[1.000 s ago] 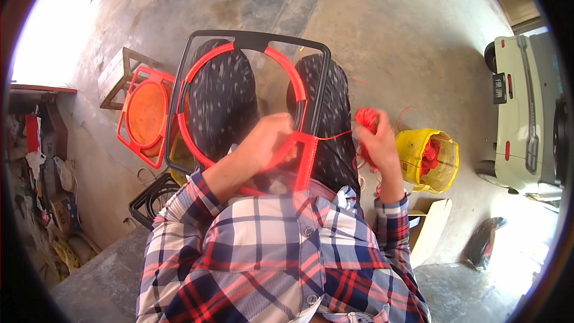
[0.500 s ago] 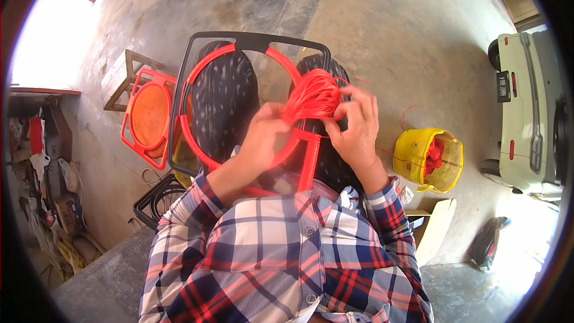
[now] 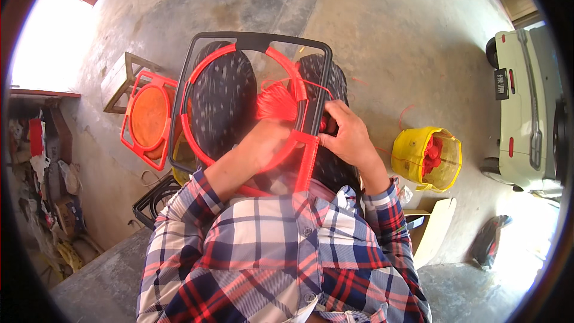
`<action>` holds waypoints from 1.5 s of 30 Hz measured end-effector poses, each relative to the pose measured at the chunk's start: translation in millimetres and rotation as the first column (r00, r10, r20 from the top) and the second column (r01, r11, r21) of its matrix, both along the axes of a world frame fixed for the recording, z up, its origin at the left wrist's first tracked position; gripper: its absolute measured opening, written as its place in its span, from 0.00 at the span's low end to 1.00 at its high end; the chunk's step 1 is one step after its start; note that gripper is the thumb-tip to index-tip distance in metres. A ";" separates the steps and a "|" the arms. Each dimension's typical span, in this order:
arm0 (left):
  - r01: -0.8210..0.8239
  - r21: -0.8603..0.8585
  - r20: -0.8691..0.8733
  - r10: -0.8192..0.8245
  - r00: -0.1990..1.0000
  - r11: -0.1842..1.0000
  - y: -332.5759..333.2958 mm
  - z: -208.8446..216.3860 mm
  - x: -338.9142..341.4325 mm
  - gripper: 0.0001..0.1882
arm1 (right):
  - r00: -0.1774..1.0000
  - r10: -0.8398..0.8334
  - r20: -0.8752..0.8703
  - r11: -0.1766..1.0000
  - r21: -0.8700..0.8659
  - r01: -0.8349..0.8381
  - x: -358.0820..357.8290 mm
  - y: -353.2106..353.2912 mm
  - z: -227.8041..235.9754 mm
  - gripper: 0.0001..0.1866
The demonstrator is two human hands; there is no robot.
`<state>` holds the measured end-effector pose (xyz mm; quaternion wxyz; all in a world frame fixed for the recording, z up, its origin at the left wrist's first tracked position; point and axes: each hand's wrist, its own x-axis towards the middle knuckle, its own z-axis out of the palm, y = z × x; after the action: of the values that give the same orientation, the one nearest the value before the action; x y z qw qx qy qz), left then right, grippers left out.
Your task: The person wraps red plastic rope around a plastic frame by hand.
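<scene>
Red cord bundle (image 3: 276, 100) above left hand (image 3: 269, 140); red ring frame (image 3: 206, 72) on black frame (image 3: 263, 40). Beside right hand (image 3: 347, 137): yellow bucket (image 3: 412, 155). Orange-red frame (image 3: 149, 118) left. Plaid shirt (image 3: 281, 257) red, navy, white.

the person wears a long-sleeved plaid shirt in navy, red and white, with pale blue-grey squares across the chest and thin red lines crossing them. small light buttons run down the front placket. both sleeves are pushed up toward the elbows, leaving the forearms bare, and the left hand (image 3: 270, 143) and right hand (image 3: 350, 137) are ungloved
</scene>
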<state>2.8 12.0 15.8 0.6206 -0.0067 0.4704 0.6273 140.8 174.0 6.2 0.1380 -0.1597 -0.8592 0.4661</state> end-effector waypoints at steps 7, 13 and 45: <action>0.091 0.062 -0.118 -0.083 0.990 0.994 0.4 -13.9 -3.5 0.14 | 0.981 -0.094 -0.172 0.993 -0.088 0.080 11.1 6.7 -19.0 0.13; -0.028 0.184 0.142 0.002 0.990 0.983 0.7 -17.1 -3.7 0.15 | 0.758 -0.360 -0.544 0.376 -0.828 -0.416 78.7 44.8 4.4 0.17; 0.065 0.039 -0.239 -0.054 0.970 0.997 -5.4 2.1 5.6 0.05 | 0.986 -0.017 0.167 0.486 -0.860 0.154 28.1 -24.2 20.3 0.26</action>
<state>8.4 6.6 17.9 0.5784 0.0970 0.5265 0.6155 168.9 149.8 26.5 0.0027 -0.2813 -0.5048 0.8161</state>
